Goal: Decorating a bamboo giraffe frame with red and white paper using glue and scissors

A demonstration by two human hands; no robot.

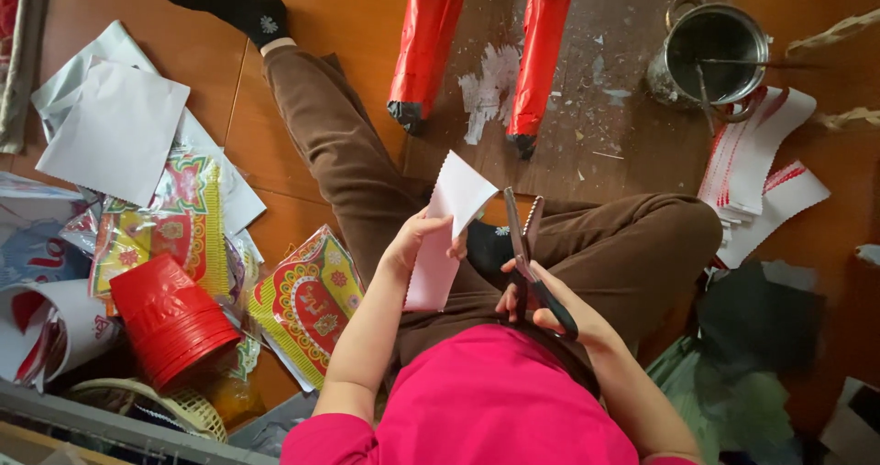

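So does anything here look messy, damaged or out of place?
Yes. The brown board on the floor is smeared with white residue and torn paper scraps between the two red rolls. Patterned sheets lie loosely strewn beside the person's leg.

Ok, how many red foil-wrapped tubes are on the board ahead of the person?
2. The left red tube and the right red tube lie side by side on the board, beyond the knees; their tops run out of frame.
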